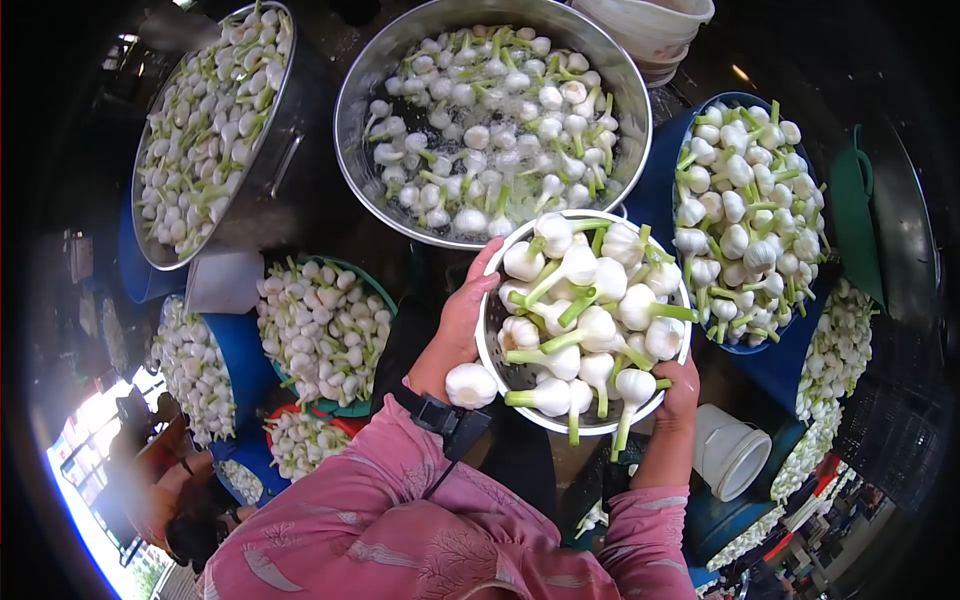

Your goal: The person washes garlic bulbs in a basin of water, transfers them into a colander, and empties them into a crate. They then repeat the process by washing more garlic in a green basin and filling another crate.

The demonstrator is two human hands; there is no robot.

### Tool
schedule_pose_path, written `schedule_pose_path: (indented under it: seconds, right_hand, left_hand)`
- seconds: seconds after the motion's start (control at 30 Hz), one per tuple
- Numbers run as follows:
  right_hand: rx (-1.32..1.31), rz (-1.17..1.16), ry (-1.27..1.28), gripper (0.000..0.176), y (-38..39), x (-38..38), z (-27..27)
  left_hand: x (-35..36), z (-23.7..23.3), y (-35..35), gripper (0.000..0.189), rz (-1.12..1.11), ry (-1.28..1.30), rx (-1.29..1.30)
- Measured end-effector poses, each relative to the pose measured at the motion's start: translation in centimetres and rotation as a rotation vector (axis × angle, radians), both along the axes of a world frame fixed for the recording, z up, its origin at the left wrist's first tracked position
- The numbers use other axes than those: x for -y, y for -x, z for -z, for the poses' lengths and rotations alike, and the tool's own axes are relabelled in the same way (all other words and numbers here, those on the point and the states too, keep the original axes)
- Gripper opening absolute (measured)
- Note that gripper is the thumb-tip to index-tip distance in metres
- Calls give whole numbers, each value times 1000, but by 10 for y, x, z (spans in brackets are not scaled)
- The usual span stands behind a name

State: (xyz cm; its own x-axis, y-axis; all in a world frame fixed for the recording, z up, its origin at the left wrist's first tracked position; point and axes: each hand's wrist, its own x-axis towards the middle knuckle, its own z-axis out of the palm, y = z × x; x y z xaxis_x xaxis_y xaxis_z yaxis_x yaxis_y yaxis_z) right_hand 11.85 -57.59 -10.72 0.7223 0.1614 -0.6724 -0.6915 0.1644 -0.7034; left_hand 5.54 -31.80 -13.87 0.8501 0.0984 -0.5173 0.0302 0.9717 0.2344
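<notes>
Between my hands is a white colander [487,345] with holes in its wall, heaped with garlic bulbs [597,327] that have short green stems. My left hand [463,312] grips its left side, fingers partly hidden behind the rim. On the lower right side, my right hand [680,390] holds the colander, its fingertips mostly out of sight. One loose garlic bulb [470,385] shows against my left wrist, beside the colander. Just beyond the colander stands a large metal basin [345,150], where more garlic floats in bubbling water.
A tilted metal tub [290,60] of garlic stands at upper left. To the right is a blue tub [683,135] piled with garlic. A green basket [385,290] of garlic sits at left, a white bucket [715,450] at lower right. Another person [175,490] is at lower left.
</notes>
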Motion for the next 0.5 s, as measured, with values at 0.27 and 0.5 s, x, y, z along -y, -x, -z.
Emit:
schedule_pose_path:
  seconds: [0.27,0.5]
  right_hand:
    - [-43,-186,184,46,17,54,62]
    - [-850,-532,776,47,-52,20,180]
  left_hand:
    - [87,126,72,43,-35,335,-232]
    - [124,228,122,83,241,847,-649]
